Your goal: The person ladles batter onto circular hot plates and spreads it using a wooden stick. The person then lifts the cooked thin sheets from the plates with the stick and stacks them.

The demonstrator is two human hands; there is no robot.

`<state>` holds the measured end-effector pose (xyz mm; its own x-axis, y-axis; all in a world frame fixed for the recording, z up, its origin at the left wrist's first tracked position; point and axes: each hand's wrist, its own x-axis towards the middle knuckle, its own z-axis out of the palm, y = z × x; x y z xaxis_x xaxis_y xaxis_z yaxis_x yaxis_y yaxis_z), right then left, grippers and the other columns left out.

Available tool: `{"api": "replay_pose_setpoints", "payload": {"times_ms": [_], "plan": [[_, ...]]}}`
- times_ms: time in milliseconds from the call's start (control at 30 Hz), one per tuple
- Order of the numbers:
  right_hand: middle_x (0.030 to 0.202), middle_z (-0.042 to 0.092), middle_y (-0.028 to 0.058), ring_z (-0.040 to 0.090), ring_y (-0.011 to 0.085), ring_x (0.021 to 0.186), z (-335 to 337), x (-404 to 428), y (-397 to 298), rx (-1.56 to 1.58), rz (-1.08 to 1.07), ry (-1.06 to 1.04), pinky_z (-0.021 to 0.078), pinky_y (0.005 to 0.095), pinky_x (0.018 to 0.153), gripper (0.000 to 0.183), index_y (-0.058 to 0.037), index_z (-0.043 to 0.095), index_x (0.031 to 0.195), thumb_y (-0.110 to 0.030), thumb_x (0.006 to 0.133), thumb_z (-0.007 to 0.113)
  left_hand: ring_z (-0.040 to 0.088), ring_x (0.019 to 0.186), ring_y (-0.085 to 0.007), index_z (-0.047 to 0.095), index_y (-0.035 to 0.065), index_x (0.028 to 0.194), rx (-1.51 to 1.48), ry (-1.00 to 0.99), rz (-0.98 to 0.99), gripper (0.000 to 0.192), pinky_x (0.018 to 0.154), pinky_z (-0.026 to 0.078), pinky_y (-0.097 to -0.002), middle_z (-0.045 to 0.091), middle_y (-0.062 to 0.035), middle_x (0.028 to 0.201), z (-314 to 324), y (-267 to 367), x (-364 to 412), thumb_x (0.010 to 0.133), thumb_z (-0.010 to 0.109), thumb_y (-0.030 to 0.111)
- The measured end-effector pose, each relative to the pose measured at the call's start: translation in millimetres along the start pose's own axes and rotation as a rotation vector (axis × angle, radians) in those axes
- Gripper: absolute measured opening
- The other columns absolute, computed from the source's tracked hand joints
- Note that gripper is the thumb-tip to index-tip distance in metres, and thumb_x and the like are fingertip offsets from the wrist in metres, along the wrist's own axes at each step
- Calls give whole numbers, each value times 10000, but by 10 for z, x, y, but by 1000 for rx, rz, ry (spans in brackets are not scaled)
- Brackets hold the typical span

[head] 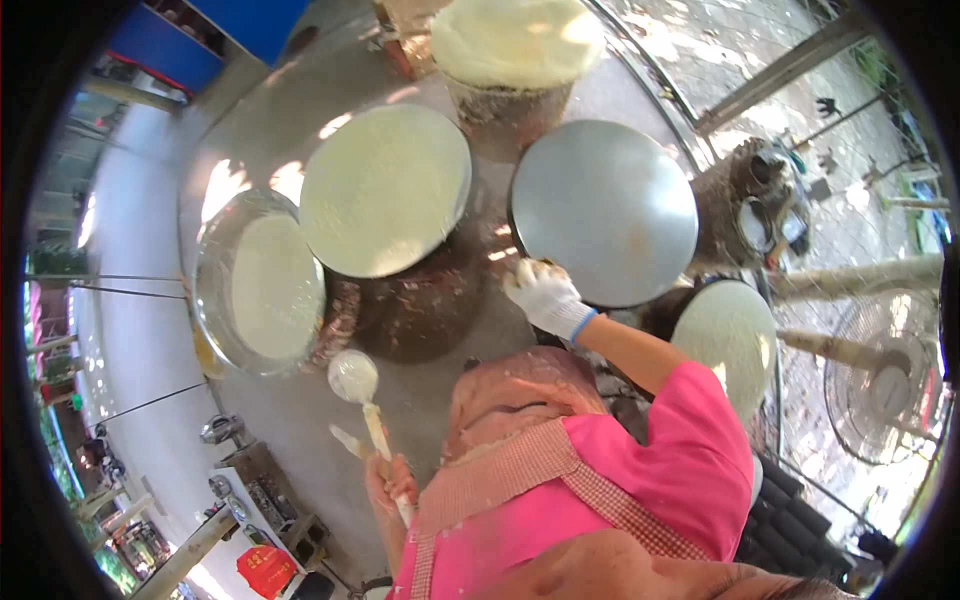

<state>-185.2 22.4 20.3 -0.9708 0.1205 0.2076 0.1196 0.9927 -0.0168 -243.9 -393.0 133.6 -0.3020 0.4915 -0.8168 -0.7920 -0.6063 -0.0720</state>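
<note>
My bare left hand (391, 480) grips the long handle of a ladle (353, 376), whose bowl is coated with pale batter. A small pale flat tool (346, 441) shows beside that hand; whether it is held too is unclear. In a white knit glove, my right hand (546, 294) has curled fingers near the lower left rim of a smooth grey round griddle (604, 214); something brownish shows at the fingertips, but a grip on it cannot be made out. Left of that griddle, a second round plate (386, 191) bears a pale, even layer. A metal basin (206, 330) of pale batter stands at the left.
Pale round sheets (517, 45) lie on a drum-like stand at the top. Another pale round surface (727, 345) is right of my sleeve. A sooty cylinder (742, 202), wooden poles and a caged fan (885, 375) stand at the right. A red bag (266, 571) lies lower left.
</note>
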Motion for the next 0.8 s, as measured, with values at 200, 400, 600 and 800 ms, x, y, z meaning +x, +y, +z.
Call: {"api": "replay_pose_setpoints", "payload": {"times_ms": [200, 400, 600, 800], "plan": [[1139, 541, 126, 594, 314, 861, -360, -1677, 469, -101, 325, -235, 501, 477, 672, 386, -269, 631, 1135, -298, 751, 653, 316, 370, -55, 545, 168, 1297, 160, 15, -134, 380, 313, 298, -204, 364, 20, 578, 22, 478, -10, 924, 560, 234], [1248, 486, 170, 589, 372, 976, -575, -2159, 1276, -301, 957, 81, 511, 481, 750, 479, -262, 574, 1199, -283, 739, 707, 300, 413, -54, 528, 170, 1302, 285, 28, -156, 358, 344, 278, -202, 370, 10, 624, 28, 494, -20, 955, 532, 259], [1141, 516, 174, 604, 380, 904, -803, -2213, 2572, -323, 1249, 391, 492, 510, 755, 323, -234, 571, 991, -334, 726, 726, 277, 426, -70, 359, 232, 1471, 332, -106, -207, 479, 371, 297, -224, 285, 15, 628, 14, 284, 143, 1002, 448, 259], [1352, 505, 171, 496, 378, 1233, -828, -2526, 3770, -339, 1424, -12, 409, 482, 1017, 627, -249, 494, 1371, -421, 782, 626, 321, 443, -61, 370, 240, 1464, -87, -170, -286, 472, 399, 330, -223, 303, 20, 641, 440, -478, 178, 997, 432, 248]]}}
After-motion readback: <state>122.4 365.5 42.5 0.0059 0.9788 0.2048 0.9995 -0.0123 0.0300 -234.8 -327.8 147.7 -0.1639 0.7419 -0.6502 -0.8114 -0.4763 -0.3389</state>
